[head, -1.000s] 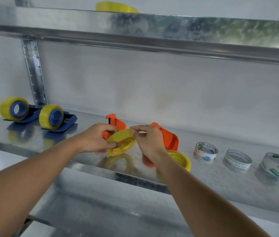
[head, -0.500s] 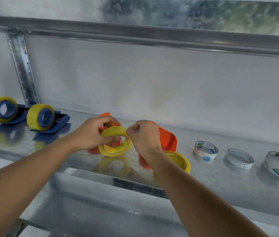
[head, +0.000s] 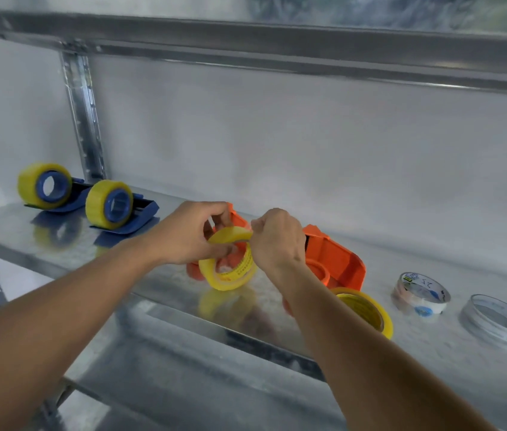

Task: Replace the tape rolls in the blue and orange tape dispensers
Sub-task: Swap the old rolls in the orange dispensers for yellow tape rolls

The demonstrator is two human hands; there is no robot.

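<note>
A yellow tape roll stands on edge in front of an orange dispenser, which my hands mostly hide. My left hand grips the roll's top from the left. My right hand pinches the roll's top edge from the right. A second orange dispenser with an empty hub stands just right of my right hand. Another yellow roll leans in front of it. Two blue dispensers with yellow rolls on them stand at the far left.
All of this sits on a shiny metal shelf. To the right lie a white printed roll and a nearly spent clear roll. An upright post rises behind the blue dispensers. Another shelf runs overhead.
The roll has tipped from lying slanted between my hands to standing on edge. Both hands have closed in on its top. The camera has swung left and down.
</note>
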